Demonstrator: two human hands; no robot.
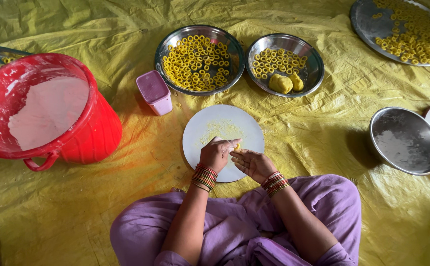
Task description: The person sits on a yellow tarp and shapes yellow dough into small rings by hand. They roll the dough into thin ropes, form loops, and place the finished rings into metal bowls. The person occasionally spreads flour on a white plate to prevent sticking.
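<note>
My left hand (218,153) and my right hand (252,164) meet over the near edge of a round white board (223,129) dusted with yellow crumbs. Between the fingertips of both hands sits a small bit of yellow dough (236,146), pinched by the left fingers and resting against the right palm side. Both wrists wear red and gold bangles. Beyond the board stand a steel bowl (164,49) full of yellow dough rings and a second steel bowl (316,64) with rings and two dough lumps (285,83).
A red bucket (94,128) of white flour stands at the left, a small pink box (154,91) beside it. A large steel tray (367,24) of rings lies far right, an empty steel bowl (406,141) at the right. Everything rests on a yellow tarp (323,128).
</note>
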